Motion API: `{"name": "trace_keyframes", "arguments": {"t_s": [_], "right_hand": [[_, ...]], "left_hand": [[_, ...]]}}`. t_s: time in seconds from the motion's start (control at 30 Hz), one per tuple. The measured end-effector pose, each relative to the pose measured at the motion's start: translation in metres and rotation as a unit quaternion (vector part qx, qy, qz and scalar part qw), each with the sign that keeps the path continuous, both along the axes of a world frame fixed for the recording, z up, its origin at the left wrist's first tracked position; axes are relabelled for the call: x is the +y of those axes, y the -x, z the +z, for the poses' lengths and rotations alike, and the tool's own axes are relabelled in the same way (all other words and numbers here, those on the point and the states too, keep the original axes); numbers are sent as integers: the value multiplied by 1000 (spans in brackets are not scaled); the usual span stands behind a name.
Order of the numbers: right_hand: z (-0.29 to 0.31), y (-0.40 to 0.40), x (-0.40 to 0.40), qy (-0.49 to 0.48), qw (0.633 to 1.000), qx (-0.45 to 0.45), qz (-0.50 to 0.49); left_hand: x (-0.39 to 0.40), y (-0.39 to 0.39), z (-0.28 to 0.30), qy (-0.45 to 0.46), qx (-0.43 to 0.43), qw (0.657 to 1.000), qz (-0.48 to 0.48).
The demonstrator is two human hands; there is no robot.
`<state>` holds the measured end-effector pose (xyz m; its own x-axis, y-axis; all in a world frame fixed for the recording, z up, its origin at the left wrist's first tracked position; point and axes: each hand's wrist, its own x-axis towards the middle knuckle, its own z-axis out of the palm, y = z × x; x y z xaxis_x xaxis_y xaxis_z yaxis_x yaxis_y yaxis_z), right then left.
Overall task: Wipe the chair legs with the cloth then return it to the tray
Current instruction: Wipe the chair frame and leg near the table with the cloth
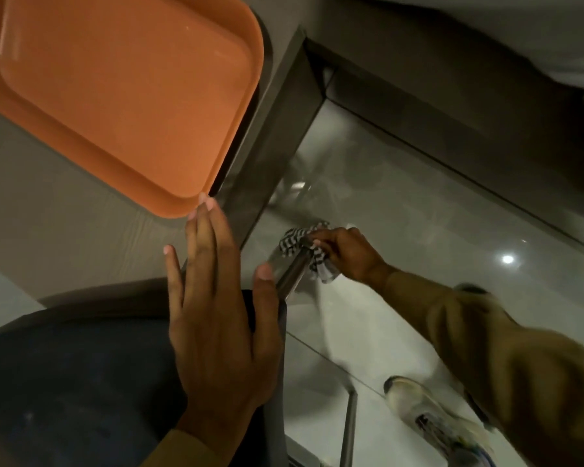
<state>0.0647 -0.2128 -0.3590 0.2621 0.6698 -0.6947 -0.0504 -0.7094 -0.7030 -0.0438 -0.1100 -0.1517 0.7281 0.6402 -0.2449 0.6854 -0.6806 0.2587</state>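
Nearest to us, our left hand point(216, 318) rests flat with fingers spread wide on the dark padded chair seat point(64, 382), holding nothing; its fingertips reach toward the corner of the tray. Below and to the right, a light-coloured shoe point(418, 402) stands on the glossy pale tiled floor point(418, 203), beside a second metal leg point(349, 429) of the chair.

A little farther off, our right hand point(348, 254), in a tan long sleeve point(503, 358), is closed around a black-and-white striped cloth point(304, 249), which is wrapped around a slanted silver metal chair leg point(292, 273) low near the floor. We judge the wiping to be under way on this leg; we cannot tell whether the other legs have been done.

Farthest, the empty orange plastic tray point(115, 96) lies on the grey wood-grain counter point(64, 214), overhanging its edge. The cloth is well apart from the tray, so returning it is not yet done.
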Motion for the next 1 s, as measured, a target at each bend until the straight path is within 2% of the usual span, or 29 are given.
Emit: {"name": "trace_keyframes", "arguments": {"t_s": [0.07, 0.13, 0.27, 0.37, 0.57, 0.7, 0.83, 1.0], "right_hand": [[-16, -2, 5, 65, 998, 16, 10], [-13, 0, 6, 66, 998, 7, -22], [45, 18, -6, -72, 992, -78, -68], [88, 33, -22, -105, 981, -89, -135], [161, 72, -51, -84, 961, -37, -261], [181, 91, -36, -71, 941, 30, -329], [150, 85, -8, -128, 916, 107, -365], [41, 57, 10, 32, 938, 111, -328]], "left_hand": [[0, 0, -1, 0, -5, 1000, 2], [-1, 1, -1, 0, -5, 1000, 5], [-2, 0, 0, 14, -7, 1000, 8], [-1, 0, 1, 13, 0, 1000, 3], [1, 0, 2, 14, 3, 1000, 0], [0, 1, 3, 9, 11, 1000, -3], [0, -1, 3, 7, 13, 1000, -8], [0, 0, 2, 6, 5, 1000, 7]]}}
